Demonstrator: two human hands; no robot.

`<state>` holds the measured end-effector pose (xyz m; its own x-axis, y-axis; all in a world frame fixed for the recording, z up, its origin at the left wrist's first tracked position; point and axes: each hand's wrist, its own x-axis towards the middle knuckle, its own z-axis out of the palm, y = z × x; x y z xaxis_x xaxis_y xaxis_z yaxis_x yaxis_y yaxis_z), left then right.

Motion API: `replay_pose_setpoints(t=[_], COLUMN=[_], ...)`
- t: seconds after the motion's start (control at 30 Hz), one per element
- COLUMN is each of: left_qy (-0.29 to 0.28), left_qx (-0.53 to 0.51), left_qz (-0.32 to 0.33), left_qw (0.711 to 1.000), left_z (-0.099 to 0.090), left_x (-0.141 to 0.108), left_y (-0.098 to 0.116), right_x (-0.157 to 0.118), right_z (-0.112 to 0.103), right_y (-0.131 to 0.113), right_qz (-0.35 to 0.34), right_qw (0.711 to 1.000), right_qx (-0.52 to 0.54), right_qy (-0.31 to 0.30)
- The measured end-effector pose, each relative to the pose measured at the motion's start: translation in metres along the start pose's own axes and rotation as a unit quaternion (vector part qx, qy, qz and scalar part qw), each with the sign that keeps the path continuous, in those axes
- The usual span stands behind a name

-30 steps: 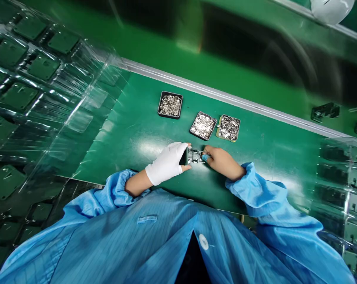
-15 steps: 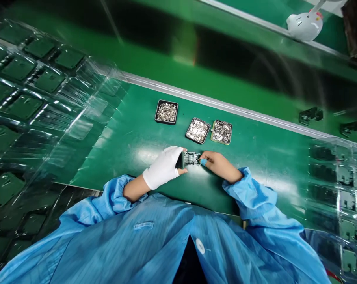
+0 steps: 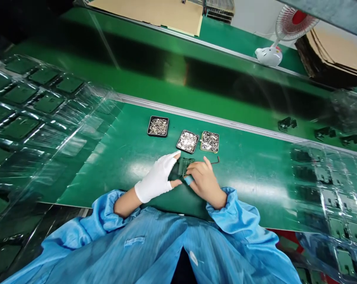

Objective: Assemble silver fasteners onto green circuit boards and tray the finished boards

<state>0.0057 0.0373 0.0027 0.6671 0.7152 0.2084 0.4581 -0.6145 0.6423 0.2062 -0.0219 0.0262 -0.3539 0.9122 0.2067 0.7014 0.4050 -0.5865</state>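
Observation:
A small green moulded part point(image 3: 183, 165) with a ribbed face is between my two hands, low over the green bench. My left hand point(image 3: 157, 175), in a white fingerless-tipped glove, has its thumb and fingers spread on either side of the part, with a slight gap visible. My right hand point(image 3: 203, 179) is bare, with blue tape on one finger. Its bent fingers grip the part's right side. From behind this hand juts a dark L-shaped hex key point(image 3: 217, 159); whether it is held or lies on the bench I cannot tell.
Beyond the hands stand a black tray point(image 3: 157, 135) and two more trays point(image 3: 187, 151) point(image 3: 209, 150) of small metal pieces. Clear plastic blister trays point(image 3: 90, 114) with green parts fill the left; others point(image 3: 323, 177) stand right. Black parts point(image 3: 287, 124) and a fan point(image 3: 268, 56) are farther back.
The part has turned from edge-on to showing its ribbed face. My left fingers have spread, and my right hand has moved in over the part. The hex key has come into sight. The view has tilted up.

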Motion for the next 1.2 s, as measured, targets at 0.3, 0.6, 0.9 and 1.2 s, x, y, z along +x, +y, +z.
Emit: replay_pose_setpoints(t=[0.3,0.6,0.9,1.2], left_qy=[-0.031,-0.029,0.022,0.018], left_qx=[0.049,0.014,-0.009,-0.177], left_qz=[0.006,-0.001,-0.026,-0.058], left_qw=[0.998,0.999,0.999,0.982], left_z=[0.001,-0.001,-0.015,-0.026], left_x=[0.001,-0.01,-0.003,0.02], left_y=[0.005,-0.002,-0.002,0.038], right_x=[0.041,0.05,0.05,0.025], right_z=[-0.06,-0.05,-0.053,-0.019], right_y=[0.097,0.115,0.109,-0.004], right_qz=[0.208,0.249,0.241,-0.043], right_qw=[0.962,0.938,0.944,0.981], right_qx=[-0.126,-0.227,-0.176,0.126], right_qy=[0.127,0.08,0.138,0.138])
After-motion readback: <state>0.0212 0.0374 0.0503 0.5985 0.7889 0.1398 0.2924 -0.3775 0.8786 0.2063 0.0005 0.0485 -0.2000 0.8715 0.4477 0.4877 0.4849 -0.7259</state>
